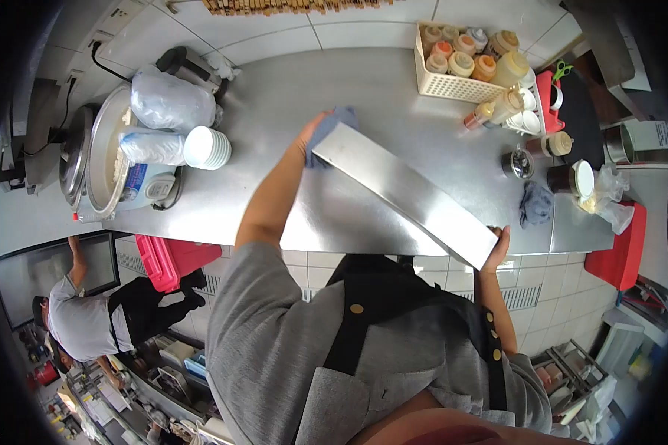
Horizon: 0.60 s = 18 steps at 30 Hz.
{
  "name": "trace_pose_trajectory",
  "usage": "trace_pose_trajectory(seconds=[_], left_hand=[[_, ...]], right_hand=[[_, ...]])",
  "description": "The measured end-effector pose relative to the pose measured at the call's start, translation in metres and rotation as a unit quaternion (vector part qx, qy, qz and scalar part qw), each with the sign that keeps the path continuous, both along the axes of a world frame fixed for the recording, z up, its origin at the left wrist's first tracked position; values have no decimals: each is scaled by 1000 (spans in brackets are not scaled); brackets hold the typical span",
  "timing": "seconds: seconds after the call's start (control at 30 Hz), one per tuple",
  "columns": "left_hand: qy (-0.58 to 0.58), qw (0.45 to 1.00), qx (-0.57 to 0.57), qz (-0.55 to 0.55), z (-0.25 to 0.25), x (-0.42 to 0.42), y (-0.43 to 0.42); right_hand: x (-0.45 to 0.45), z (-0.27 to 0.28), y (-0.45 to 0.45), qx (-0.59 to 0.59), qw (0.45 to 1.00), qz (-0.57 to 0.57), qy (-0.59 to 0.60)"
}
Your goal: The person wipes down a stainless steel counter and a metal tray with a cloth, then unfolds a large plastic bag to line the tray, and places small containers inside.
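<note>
A long, shiny stainless steel piece [412, 189], shaped like a narrow panel or tray, slants over the steel counter. At its far left end, my left hand [310, 132] is closed on a blue-grey cloth [341, 117], which lies against the metal; most of the fingers are hidden. My right hand [499, 251] grips the near right end, fingers wrapped round its edge. The piece is tilted, and its lower side is partly hidden.
Sauce bottles fill a cream basket [460, 87] at the back right. Nearby are jars, a second cloth [536, 204] and a red bin [617, 248]. White cups [208, 148], plastic bags and a large bowl [100, 163] stand left. Another person [89, 319] works behind, lower left.
</note>
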<state>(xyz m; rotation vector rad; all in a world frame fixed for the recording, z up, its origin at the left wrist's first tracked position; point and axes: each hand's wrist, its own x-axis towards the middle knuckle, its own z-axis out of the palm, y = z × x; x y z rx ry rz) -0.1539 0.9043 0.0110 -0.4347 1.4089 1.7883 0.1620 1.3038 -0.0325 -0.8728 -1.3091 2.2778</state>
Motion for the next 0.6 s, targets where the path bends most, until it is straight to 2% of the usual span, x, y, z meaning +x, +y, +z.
trace_pose_trajectory(seconds=[0.03,0.1,0.13,0.17,0.23,0.3,0.37,0.4,0.43,0.47,0.57,0.6], left_hand=[[16,1000,2,26,-5,0,5],[75,995,-32,66,9,-4,13],[124,985,-70,99,19,-4,16],[124,985,-69,95,49,1,20],[268,954,-131,-36,156,18,33],[423,893,-105,-113,226,39,58],[547,814,-127,-152,270,63,91],[550,812,-116,-158,286,75,108],[631,730,-190,-180,299,88,123],[698,636,-262,-198,306,99,132],[712,628,-263,-171,320,100,147],[748,589,-275,-132,316,90,147]], right_hand=[[-1,1,-1,-36,999,-14,-11],[1,8,21,3,997,73,25],[1,22,33,202,972,107,-49],[-7,56,32,362,921,131,-65],[-28,101,45,484,820,305,-3],[-60,167,12,513,775,369,33],[-78,233,-51,463,803,337,164],[-85,262,-73,386,821,374,192],[-88,285,-87,304,832,408,219],[-85,300,-98,307,835,403,213],[-80,312,-99,309,858,349,217],[-80,302,-86,348,852,306,243]])
